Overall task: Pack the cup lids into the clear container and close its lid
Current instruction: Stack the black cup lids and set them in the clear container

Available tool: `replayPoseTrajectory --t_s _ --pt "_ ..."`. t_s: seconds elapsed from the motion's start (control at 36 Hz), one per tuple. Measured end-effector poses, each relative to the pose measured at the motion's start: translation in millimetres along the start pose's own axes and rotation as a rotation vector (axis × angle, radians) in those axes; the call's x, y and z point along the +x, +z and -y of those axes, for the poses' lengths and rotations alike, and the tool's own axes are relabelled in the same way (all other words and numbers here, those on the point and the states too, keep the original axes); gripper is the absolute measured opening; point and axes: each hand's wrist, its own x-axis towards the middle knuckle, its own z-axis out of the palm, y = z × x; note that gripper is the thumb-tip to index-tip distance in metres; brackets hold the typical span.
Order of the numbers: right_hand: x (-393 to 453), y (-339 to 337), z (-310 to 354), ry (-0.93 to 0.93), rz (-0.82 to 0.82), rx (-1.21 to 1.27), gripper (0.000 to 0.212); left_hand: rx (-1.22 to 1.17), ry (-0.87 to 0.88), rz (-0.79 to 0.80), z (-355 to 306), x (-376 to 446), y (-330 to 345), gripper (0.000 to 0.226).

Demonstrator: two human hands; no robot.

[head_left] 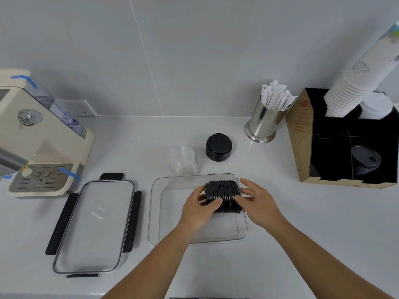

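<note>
- Sideways row of black plastic cup lids [223, 198], held inside clear rectangular container [155, 212].
- Left hand [200, 209] curled round it; spread right hand [257, 201] bracing the end, likely against fanning.

You will find one partly legible marking. It is on the brown side panel of the cardboard cup box [300, 134]: large reddish letters reading "SO", the rest of the word cut off at the panel's black edge. Beneath it on the same panel run several lines of small reddish print, too blurred to read. The stack of paper cups [354, 83] bears a line-drawn emblem without discernible letters. Markings around the coffee machine [49, 145] dial are too small to read.
</note>
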Motion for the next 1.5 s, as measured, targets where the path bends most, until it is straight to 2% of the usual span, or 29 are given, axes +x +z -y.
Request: replayPoseTrajectory --t_s 0.39,0.86,1.22,1.5 --pt "1.7 0.4 -0.3 0.007 0.000 0.009 0.059 -0.003 0.005 -0.031 -0.3 -1.1 -6.8 0.054" --pt "-0.4 -0.4 4.7 0.016 -0.011 -0.002 0.058 0.016 -0.020 -0.105 -6.4 -7.3 -13.9 0.065" --pt "2.5 -7.7 6.7 0.048 -0.019 0.056 0.053 0.024 -0.036 -0.144 -18.2 -18.3 -25.0 0.045" --pt "16.9 -22.1 18.7 0.067 -0.036 0.198 0.048 -0.143 -0.015 -0.150 -50.9 -7.8 -38.1 0.026"
